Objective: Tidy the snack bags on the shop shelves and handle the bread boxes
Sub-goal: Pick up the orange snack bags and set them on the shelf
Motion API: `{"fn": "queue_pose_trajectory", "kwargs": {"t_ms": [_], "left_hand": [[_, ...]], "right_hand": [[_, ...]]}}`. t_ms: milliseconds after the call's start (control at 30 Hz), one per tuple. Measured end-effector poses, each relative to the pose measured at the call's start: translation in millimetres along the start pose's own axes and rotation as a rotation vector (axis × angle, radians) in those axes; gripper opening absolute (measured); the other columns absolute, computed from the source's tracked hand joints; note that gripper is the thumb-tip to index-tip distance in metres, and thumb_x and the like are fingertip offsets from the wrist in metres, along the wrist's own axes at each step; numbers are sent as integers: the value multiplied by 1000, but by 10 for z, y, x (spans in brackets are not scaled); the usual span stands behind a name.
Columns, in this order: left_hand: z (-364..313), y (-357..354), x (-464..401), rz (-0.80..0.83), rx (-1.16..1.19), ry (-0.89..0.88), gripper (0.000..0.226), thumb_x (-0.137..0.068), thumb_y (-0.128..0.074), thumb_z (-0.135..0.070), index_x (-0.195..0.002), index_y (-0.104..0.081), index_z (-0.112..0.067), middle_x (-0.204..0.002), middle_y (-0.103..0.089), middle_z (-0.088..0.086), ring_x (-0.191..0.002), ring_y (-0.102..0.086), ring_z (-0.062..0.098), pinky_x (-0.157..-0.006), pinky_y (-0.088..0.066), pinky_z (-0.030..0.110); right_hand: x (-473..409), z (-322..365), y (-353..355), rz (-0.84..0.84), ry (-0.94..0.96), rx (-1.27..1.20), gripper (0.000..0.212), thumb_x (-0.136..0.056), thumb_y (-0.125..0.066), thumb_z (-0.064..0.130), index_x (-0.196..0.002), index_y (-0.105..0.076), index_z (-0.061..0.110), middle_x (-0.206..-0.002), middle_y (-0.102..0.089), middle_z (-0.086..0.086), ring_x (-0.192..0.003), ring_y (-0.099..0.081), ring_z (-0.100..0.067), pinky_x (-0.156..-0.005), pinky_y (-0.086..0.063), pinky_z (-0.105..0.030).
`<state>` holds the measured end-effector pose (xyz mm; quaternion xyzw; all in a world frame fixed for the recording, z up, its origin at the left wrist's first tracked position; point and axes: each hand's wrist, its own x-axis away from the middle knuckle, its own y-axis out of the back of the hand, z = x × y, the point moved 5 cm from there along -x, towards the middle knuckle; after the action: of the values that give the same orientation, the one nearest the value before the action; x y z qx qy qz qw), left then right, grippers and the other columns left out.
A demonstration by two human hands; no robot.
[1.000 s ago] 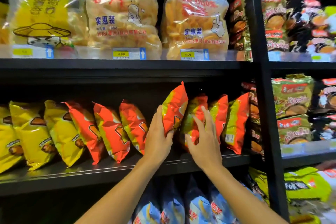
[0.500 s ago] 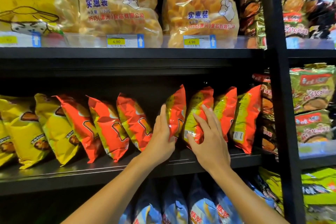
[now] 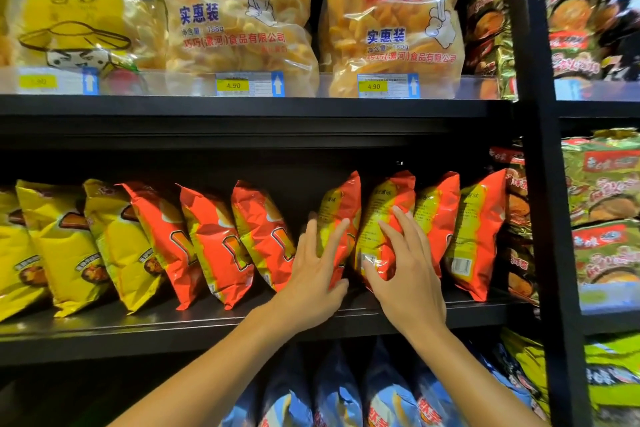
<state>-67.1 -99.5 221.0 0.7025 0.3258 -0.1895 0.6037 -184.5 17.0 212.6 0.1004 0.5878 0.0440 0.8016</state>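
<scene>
Orange snack bags stand in a row on the middle black shelf (image 3: 207, 326). My left hand (image 3: 317, 274) grips one orange bag (image 3: 343, 204) by its lower part, fingers behind its left side and thumb across its front. That bag stands nearly upright with a gap to its left. My right hand (image 3: 407, 274) rests with spread, fairly straight fingers on the front of the neighbouring orange bag (image 3: 391, 198). Two more orange bags (image 3: 474, 236) stand to the right of it. Three orange bags (image 3: 214, 246) lean left of the gap. No bread boxes are in view.
Yellow snack bags (image 3: 62, 246) fill the shelf's left end. Large clear chip bags (image 3: 235, 10) stand on the shelf above, behind price tags (image 3: 249, 84). Blue bags (image 3: 339, 392) sit on the shelf below. A black upright post (image 3: 540, 184) divides off green and dark packets (image 3: 602, 184) at the right.
The bag in my left hand has come down from a raised tilt to stand on the shelf next to the other bag. Both hands stay on their bags.
</scene>
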Motion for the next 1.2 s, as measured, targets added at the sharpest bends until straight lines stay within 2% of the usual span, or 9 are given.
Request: {"fn": "queue_pose_trajectory", "kwargs": {"t_ms": [100, 233, 433, 600, 700, 800, 900, 1000, 1200], "left_hand": [[-30, 221, 200, -60, -147, -136, 81, -101, -58, -34, -162, -6, -45, -165, 32, -18, -154, 30, 13, -125, 2, 36], [246, 701, 598, -256, -368, -241, 58, -102, -46, -45, -157, -37, -28, -172, -9, -9, -160, 0, 16, -128, -17, 41], [1083, 1140, 1443, -395, -604, -158, 48, -104, -44, -35, -146, -56, -14, -161, -40, 5, -152, -33, 29, -118, -36, 53], [1333, 982, 1840, -476, -677, -87, 50, -109, -30, -38, -134, -67, -15, -138, -61, 4, -124, -59, 31, -109, -40, 47], [1368, 885, 1926, -552, -636, -27, 54, -109, -26, -44, -127, -69, -17, -123, -62, 0, -115, -57, 25, -103, -37, 45], [1332, 861, 1897, -618, -599, 41, 57, -108, -23, -45, -122, -71, -19, -116, -63, -1, -112, -53, 21, -103, -33, 43], [1340, 849, 1900, -624, -590, 54, 58, -109, -22, -46, -122, -72, -19, -117, -64, -2, -114, -51, 19, -105, -32, 42], [1339, 862, 1907, -617, -582, 31, 54, -108, -25, -44, -123, -71, -19, -119, -64, -1, -115, -51, 20, -106, -32, 43], [1353, 859, 1928, -557, -559, 30, 43, -102, -39, -39, -127, -68, -19, -122, -62, -3, -118, -49, 20, -108, -30, 42]], "right_hand": [[-9, -8, 2, -18, 2, 3, 66, -91, -75, 38, -151, -48, 26, -167, -24, 16, -157, -12, -3, -111, -46, -40], [7, 22, 62, -78, 40, -55, 62, -91, -76, 30, -147, -52, 21, -163, -34, 9, -154, -24, -12, -118, -40, -48], [70, 557, 49, -64, 325, -91, 58, -90, -76, 10, -144, -55, 12, -157, -44, 0, -149, -38, -19, -124, -26, -29], [-13, 1182, -503, 208, 254, -196, 82, -93, -74, 29, -161, -28, 25, -166, -29, 8, -153, -28, -8, -124, -29, -29], [-80, 1293, -805, 322, 16, -243, 99, -93, -72, 43, -165, -5, 30, -172, -13, 4, -158, -16, -13, -124, -28, -35], [-101, 1356, -964, 391, -120, -223, 108, -91, -74, 47, -164, 3, 26, -171, -15, -2, -156, -23, -21, -121, -33, -41], [-89, 1349, -1028, 423, -175, -105, 104, -91, -75, 44, -164, -3, 24, -161, -40, -7, -142, -47, -29, -107, -46, -43], [-102, 1325, -963, 386, -145, 8, 86, -91, -72, 41, -160, -24, 26, -138, -63, -6, -123, -61, -32, -91, -50, -40], [-38, 1426, -400, 152, -104, -126, 84, -87, -75, 35, -158, -31, 39, -128, -69, 5, -112, -67, -27, -89, -53, -39]]}}
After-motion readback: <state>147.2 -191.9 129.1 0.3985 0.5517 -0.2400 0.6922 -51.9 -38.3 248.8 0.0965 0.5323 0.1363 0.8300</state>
